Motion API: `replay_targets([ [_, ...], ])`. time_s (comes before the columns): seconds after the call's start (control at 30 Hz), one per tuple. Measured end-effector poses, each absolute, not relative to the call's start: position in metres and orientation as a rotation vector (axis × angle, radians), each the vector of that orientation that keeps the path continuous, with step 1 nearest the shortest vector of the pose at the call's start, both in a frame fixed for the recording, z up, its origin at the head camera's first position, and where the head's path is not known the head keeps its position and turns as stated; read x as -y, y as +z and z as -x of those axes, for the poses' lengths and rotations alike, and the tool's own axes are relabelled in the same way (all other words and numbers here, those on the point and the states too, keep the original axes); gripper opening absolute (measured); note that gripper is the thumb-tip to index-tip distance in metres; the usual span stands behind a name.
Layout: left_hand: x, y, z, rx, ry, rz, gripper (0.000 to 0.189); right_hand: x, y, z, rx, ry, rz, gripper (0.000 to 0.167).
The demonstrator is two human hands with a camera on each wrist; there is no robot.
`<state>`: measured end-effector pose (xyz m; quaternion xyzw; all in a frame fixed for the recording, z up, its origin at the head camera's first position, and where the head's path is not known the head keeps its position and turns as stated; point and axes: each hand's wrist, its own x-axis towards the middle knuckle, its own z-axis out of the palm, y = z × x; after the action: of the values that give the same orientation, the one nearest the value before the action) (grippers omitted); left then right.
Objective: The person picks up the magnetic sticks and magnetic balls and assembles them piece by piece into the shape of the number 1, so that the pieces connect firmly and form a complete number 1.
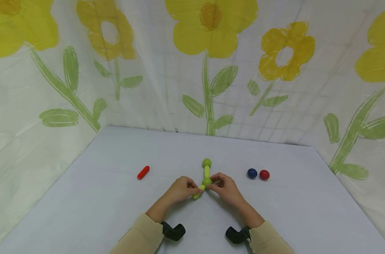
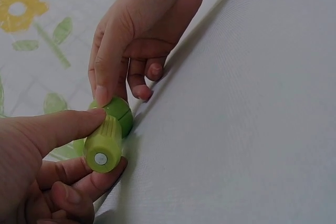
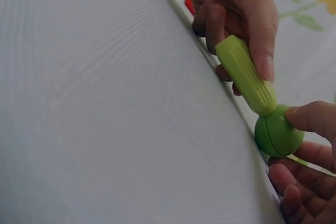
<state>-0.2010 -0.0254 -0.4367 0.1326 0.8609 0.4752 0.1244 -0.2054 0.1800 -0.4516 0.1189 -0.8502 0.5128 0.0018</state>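
My left hand (image 1: 182,189) pinches a light green ribbed rod (image 3: 245,74) between thumb and fingers. A round silvery spot marks the rod's near end in the left wrist view. The rod's other end meets a green ball (image 3: 279,131), which my right hand (image 1: 225,188) pinches from the right side. From this ball a second light green rod (image 1: 206,171) runs away from me to another green ball (image 1: 206,162). Rods and balls form one bent line on the table, angled at the held ball.
On the white table (image 1: 94,197), a red rod (image 1: 143,172) lies to the left. A dark blue ball (image 1: 252,173) and a red ball (image 1: 264,174) sit side by side on the right. A flower-printed curtain (image 1: 160,88) hangs behind and around the table.
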Motion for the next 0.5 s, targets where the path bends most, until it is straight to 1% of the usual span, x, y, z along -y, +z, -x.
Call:
replay_targets([
  [0.23, 0.021, -0.435, 0.197, -2.497, 1.388, -0.418, 0.022, -0.179, -0.455, 0.206, 2.662, 1.595, -0.376, 0.024],
  [0.5, 0.006, -0.439, 0.191, -2.532, 1.415, -0.372, 0.025, -0.179, -0.453, 0.205, 2.669, 1.596, -0.364, 0.022],
])
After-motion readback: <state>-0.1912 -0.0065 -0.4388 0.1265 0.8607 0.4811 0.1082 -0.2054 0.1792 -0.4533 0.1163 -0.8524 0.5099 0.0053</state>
